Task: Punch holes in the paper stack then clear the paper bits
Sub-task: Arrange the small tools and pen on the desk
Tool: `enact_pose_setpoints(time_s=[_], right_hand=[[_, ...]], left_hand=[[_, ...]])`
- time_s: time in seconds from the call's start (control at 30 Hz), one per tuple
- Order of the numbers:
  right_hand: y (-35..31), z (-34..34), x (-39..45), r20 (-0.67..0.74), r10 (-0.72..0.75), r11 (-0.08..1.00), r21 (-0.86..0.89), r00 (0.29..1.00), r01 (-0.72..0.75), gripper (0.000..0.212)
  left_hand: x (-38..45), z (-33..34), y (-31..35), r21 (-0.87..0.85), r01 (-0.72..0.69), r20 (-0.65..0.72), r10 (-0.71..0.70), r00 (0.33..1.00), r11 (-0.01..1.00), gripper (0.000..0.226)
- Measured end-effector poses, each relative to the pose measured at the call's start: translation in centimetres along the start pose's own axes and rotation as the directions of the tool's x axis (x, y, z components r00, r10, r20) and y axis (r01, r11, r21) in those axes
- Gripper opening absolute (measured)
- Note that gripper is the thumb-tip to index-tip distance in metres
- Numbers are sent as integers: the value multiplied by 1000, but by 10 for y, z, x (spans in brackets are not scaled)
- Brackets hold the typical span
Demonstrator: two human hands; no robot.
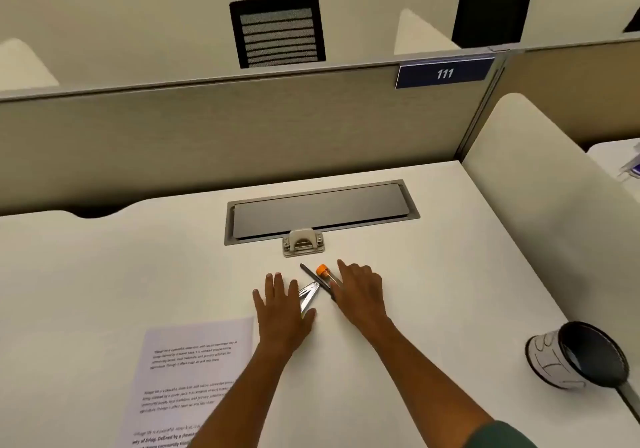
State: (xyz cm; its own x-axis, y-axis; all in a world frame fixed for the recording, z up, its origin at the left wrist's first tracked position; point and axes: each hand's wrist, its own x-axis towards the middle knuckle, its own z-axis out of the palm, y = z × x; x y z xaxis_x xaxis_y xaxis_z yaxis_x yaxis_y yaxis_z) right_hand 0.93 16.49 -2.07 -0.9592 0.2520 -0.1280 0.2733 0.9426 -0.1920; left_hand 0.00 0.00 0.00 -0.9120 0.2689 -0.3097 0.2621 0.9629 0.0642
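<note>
A small metal hole punch (303, 242) stands on the white desk (104, 274), just in front of the grey cable hatch. A printed paper stack (187, 375) lies at the near left, partly under my left forearm. My left hand (282, 304) lies flat on the desk with straight fingers, beside a silvery metal tool (308, 297). My right hand (360, 292) rests flat too, its fingers over a clear tube with an orange cap (323, 273) and a dark pen (313, 276). Neither hand grips anything.
A grey cable hatch (322, 210) is set into the desk behind the punch. A black-lined bin (578, 354) lies on its side at the right edge. A beige partition (242, 129) closes the back, a white divider (540, 184) the right side.
</note>
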Motion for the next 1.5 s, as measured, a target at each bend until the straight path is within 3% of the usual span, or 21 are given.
enact_pose_setpoints(time_s=[0.27,0.47,0.77,0.9,1.13,1.5], right_hand=[[2,10,6,-52,-11,998,55,999,14,32],[12,1,-4,-89,36,995,94,995,-28,30],[52,-39,-25,-173,155,971,210,973,-117,36],[84,-56,-32,-215,263,931,313,941,-189,34],[153,-74,-34,-282,440,875,346,852,-338,24],[237,-73,-4,-236,647,756,315,725,-573,25]], left_hand=[[8,5,4,-3,7,-106,-7,994,1000,50],[2,-5,2,-14,-33,-167,31,985,999,47],[-8,-28,49,-210,-198,-275,136,952,957,39],[-2,-37,89,-227,-296,-301,223,927,928,37],[26,-43,162,-234,-425,-329,340,881,875,32],[85,-23,252,-172,-520,-268,468,842,837,30]])
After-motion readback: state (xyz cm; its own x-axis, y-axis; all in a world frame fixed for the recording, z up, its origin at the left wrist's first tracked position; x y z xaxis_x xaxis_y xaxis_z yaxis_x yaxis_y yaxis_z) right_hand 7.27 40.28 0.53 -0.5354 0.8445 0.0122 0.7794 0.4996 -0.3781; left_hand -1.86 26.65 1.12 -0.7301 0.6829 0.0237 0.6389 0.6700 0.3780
